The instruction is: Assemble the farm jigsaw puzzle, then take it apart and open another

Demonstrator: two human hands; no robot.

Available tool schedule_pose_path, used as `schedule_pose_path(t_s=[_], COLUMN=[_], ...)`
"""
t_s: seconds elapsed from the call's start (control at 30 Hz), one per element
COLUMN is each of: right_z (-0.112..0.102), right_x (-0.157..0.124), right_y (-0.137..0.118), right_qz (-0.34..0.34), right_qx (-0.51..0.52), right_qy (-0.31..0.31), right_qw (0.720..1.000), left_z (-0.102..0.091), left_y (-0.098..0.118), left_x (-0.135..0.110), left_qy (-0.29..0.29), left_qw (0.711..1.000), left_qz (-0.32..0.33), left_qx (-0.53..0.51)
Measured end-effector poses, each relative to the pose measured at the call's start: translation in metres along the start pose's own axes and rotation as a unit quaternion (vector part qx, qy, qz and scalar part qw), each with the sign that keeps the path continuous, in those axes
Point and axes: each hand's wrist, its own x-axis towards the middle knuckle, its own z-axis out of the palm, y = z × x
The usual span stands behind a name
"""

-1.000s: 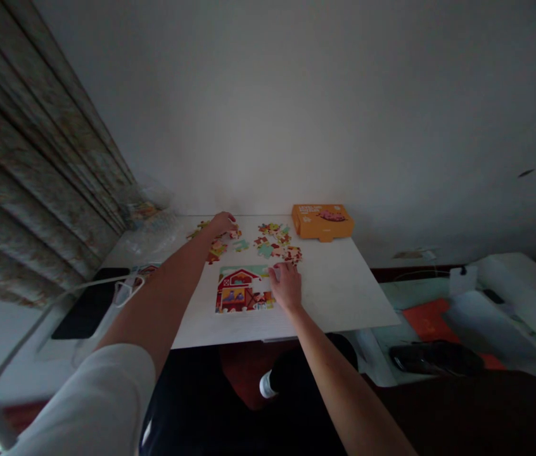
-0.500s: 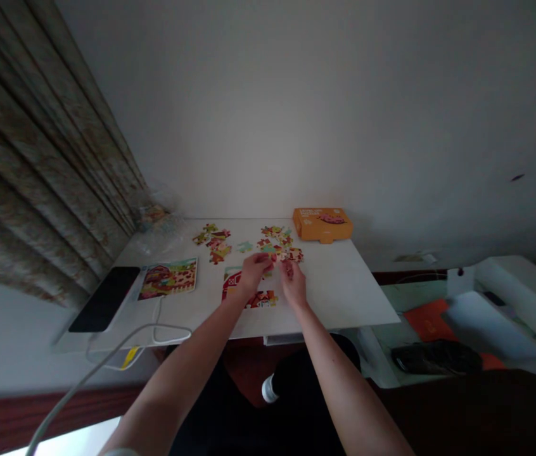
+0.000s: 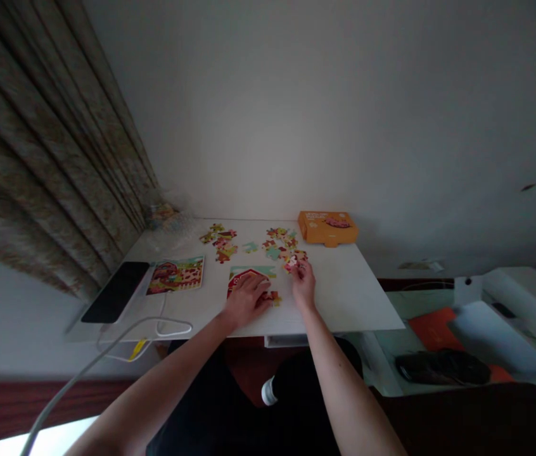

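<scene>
On the white table (image 3: 344,301), a partly assembled jigsaw puzzle (image 3: 268,272) shows a red barn. My left hand (image 3: 245,301) lies over it with fingers spread, covering much of its lower part. To the right, my right hand (image 3: 305,286) pinches a small pinkish-red puzzle piece (image 3: 291,263) between thumb and fingers. That piece is close to a cluster of loose puzzle pieces (image 3: 277,237) behind it, and partly hides them. Another group of puzzle pieces (image 3: 224,246) lies farther left, with a pale green piece (image 3: 250,247) between the groups.
An orange puzzle box (image 3: 329,229) stands at the back right. To the left are a picture card (image 3: 177,276), a black phone (image 3: 116,292), a white cable (image 3: 163,324) and a clear plastic bag (image 3: 168,227). A lower glass surface holds a white box (image 3: 519,304).
My hands were together above the barn puzzle and have parted. The left came down flat onto the puzzle; the right shifted slightly right with a piece. The view has shifted a little.
</scene>
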Motion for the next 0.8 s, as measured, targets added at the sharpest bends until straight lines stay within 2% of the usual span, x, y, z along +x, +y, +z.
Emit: schedule_pose_path(t_s=[0.1, 0.17, 0.3, 0.5, 0.63, 0.8], right_z=[0.002, 0.002, -0.006, -0.047, -0.061, -0.056], right_x=[-0.001, 0.0, 0.0, -0.015, -0.028, -0.033], right_y=[0.001, -0.001, -0.008, -0.025, -0.026, -0.028], right_qz=[0.003, 0.008, 0.029, 0.093, 0.106, 0.085], right_qx=[-0.012, -0.011, 0.016, 0.026, -0.003, -0.094], right_qy=[-0.011, -0.021, -0.067, -0.234, -0.272, -0.28], right_qw=[1.0, 1.0, 0.997, 0.967, 0.956, 0.952], left_z=[-0.007, -0.007, -0.005, -0.005, -0.004, -0.004], left_y=[-0.012, -0.015, -0.012, -0.01, -0.012, -0.012], left_x=[-0.013, -0.015, -0.013, -0.014, -0.015, -0.015], left_qy=[-0.055, -0.069, -0.057, -0.042, -0.041, -0.046], left_qw=[0.997, 0.996, 0.996, 0.997, 0.996, 0.99], left_qz=[0.033, 0.03, 0.022, 0.027, 0.067, 0.135], left_qx=[0.044, 0.053, 0.058, 0.057, 0.03, -0.004])
